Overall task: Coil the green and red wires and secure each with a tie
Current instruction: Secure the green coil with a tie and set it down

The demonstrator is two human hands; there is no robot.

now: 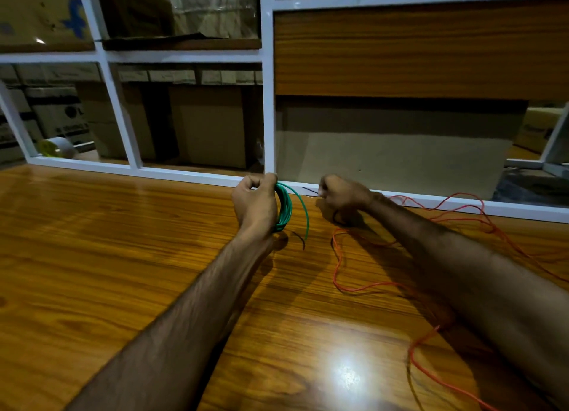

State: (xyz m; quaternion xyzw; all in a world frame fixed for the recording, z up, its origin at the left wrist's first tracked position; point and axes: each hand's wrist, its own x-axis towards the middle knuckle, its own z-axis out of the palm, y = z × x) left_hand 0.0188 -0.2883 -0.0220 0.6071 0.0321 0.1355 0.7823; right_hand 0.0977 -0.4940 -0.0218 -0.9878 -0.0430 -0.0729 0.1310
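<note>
At far left, behind a white metal frame [117, 102], a roll of tape [58, 147] with a yellow core lies on its side among cardboard boxes [209, 124]. The table [107, 241] in front is glossy wood-grain laminate, orange-brown, with a bright glare spot near the front edge.

Near the table's far edge, the left hand [254, 201] has its fingers curled round the green wire [284, 208], which is wound into a bundle of round loops held upright just above the surface; one loose strand arcs out to the right and its end hangs down to the table.

Just right of it, a thin dark tie [310, 190] runs as a straight sliver to the right hand [343, 195], whose fingers are curled in and pinch the tie's end. Whether the tie's other end reaches the green coil cannot be made out.

The red wire [363, 284] lies uncoiled on the table, thin and smooth, wandering in loose curves under and around the right forearm and out to the right edge, with one run trailing toward the front.
</note>
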